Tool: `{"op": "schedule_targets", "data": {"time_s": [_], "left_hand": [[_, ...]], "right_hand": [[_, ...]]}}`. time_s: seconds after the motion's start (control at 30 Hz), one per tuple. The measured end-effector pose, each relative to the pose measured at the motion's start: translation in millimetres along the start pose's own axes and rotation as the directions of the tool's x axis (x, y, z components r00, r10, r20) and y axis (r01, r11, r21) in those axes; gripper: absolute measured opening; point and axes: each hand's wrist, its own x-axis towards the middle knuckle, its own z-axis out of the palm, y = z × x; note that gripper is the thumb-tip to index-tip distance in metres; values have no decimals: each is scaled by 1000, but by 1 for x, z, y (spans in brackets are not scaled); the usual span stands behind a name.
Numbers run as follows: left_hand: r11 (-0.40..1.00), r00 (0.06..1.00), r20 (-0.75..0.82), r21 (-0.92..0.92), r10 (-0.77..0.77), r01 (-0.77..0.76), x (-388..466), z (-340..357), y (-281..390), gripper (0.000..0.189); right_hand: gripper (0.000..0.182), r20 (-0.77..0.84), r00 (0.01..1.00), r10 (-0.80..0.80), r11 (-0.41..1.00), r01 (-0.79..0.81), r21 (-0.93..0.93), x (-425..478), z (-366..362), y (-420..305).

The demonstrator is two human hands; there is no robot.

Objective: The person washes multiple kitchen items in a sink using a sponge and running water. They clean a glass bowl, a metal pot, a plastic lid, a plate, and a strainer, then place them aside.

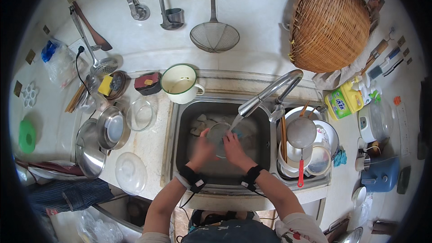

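Inside the sink basin [189,179], a round clear dish [216,135] is under the running water. My left hand [201,150], blurred, grips the dish by its left side. My right hand [234,148] is at the dish's right side, its fingers over a bit of blue cloth [238,132]; its fingertips are partly hidden. Water streams from the chrome faucet [251,106] just above my right fingers. A pale crumpled cloth [202,123] lies in the basin behind the dish. Both wrists wear black straps with small devices.
The right basin holds stacked bowls, plates and a red-handled strainer [301,135]. Left on the counter are a glass bowl [141,114], steel pots [113,127] and a clear lid [131,172]. An enamel mug [179,82] stands behind the sink, a yellow detergent bottle [344,99] at back right.
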Motion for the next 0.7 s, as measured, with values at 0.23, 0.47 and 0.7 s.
{"op": "schedule_targets", "data": {"time_s": [0.23, 0.47, 0.7], "left_hand": [[686, 889, 208, -572, -408, 449, -2, 6, 17, 73], [469, 848, 326, -723, -418, 508, -5, 14, 47, 82], [460, 824, 369, -696, -430, 552, 3, 10, 46, 87]], "right_hand": [[52, 500, 860, -101, 815, -217, 538, 4, -24, -6], [46, -20, 994, 110, 925, -95, 367, 1, -39, -9], [55, 386, 911, -148, 987, 110, 118, -3, -49, 7]]}}
